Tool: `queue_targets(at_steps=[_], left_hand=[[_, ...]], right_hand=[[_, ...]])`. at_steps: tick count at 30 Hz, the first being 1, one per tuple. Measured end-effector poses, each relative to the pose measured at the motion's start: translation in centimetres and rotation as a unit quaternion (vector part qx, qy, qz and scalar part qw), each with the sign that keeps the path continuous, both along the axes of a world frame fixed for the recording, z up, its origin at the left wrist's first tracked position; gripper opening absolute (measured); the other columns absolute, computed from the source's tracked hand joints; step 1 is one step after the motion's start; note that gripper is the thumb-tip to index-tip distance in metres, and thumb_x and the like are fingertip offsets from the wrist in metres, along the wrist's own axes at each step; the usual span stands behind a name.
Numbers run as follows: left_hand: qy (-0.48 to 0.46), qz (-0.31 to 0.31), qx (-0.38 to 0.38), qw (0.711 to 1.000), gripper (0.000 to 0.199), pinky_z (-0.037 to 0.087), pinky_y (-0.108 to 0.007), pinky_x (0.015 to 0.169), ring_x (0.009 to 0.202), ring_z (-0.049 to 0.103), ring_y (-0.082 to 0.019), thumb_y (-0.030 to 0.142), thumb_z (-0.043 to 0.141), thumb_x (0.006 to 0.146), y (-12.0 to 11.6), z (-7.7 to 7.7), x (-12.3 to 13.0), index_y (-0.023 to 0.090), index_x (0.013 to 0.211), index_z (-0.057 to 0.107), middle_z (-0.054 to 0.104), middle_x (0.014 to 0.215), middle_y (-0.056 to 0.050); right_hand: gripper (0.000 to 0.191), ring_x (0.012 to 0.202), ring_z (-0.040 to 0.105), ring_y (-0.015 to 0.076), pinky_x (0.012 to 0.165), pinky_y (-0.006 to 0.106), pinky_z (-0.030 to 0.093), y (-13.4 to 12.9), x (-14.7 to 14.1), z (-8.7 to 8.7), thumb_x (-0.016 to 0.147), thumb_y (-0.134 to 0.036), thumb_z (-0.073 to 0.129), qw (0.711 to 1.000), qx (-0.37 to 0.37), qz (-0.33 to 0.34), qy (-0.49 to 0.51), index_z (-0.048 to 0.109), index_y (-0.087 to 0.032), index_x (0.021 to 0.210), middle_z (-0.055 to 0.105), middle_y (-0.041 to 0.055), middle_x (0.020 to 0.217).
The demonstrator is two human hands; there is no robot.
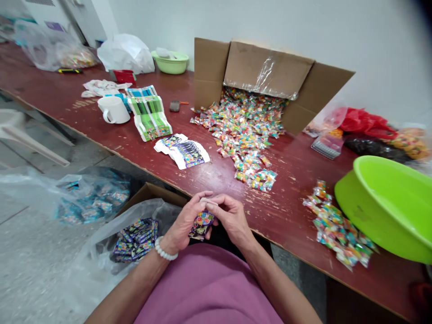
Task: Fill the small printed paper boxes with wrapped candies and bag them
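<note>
A small purple printed candy box point(201, 224) is held in front of my body, at the table's near edge. My left hand point(187, 218) wraps round its left side, a pale bead bracelet on the wrist. At the top end of the box, the fingers of my right hand point(231, 215) are pinched together and meet my left fingertips. Whether a candy is between them is hidden. Flat purple box blanks point(187, 153) lie on the table just beyond my hands. Wrapped candies point(249, 144) spill toward me from a cardboard box point(270, 67) on its side.
Right: a green basin point(378, 211) beside a smaller candy pile point(337, 229). Left on the table: green box blanks point(150, 114) and a white mug point(114, 110). Below left, a clear bag point(101, 243) holds purple boxes point(137, 238); another bag point(94, 198) holds blue packets.
</note>
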State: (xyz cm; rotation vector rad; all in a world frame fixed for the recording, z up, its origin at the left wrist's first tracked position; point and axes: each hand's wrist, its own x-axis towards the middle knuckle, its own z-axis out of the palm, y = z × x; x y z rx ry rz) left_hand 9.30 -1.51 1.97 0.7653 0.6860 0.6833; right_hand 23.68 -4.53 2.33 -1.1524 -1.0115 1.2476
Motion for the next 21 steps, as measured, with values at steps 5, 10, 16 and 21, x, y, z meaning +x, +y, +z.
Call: queue_targets(at_steps=[5,10,16,21], left_hand=[[-0.079,-0.049,-0.122,0.988,0.053,0.051,-0.026,0.037,0.043,0.064,-0.018,0.059,0.043,0.095,0.33,-0.1,-0.42,0.023,0.134,0.045,0.067,0.069,-0.002],[-0.046,-0.01,-0.097,0.994,0.055,0.05,-0.023,0.037,0.042,0.064,-0.017,0.056,0.042,0.097,0.0,-0.26,-0.15,0.019,0.136,0.051,0.068,0.068,-0.003],[-0.002,-0.021,-0.073,0.997,0.073,0.046,-0.021,0.037,0.042,0.061,-0.015,0.068,0.034,0.094,0.05,0.0,-0.14,0.014,0.139,0.053,0.068,0.066,-0.006],[-0.041,-0.007,-0.12,0.992,0.048,0.05,-0.024,0.039,0.045,0.063,-0.015,0.044,0.054,0.092,0.55,0.03,-0.39,0.017,0.131,0.06,0.07,0.077,-0.005]], right_hand=[[0.012,0.083,0.068,0.0205,0.079,0.034,0.053,0.11,1.01,0.44,0.089,-0.031,0.067,0.943,0.205,0.022,-0.263,0.075,-0.024,0.084,0.075,0.005,0.085],[0.014,0.06,0.062,0.0133,0.057,0.026,0.052,0.3,0.77,0.05,0.084,-0.033,0.072,0.985,0.064,0.054,-0.148,0.071,-0.02,0.081,0.072,0.004,0.082],[0.024,0.047,0.053,0.0064,0.044,0.022,0.046,0.79,0.26,0.73,0.078,-0.037,0.078,0.998,-0.024,0.06,0.027,0.067,-0.017,0.074,0.072,0.0045,0.095],[0.018,0.053,0.06,0.0103,0.05,0.025,0.051,-0.15,0.19,-0.17,0.086,-0.038,0.069,0.995,0.009,0.096,-0.036,0.068,-0.021,0.091,0.067,0.0026,0.092]])
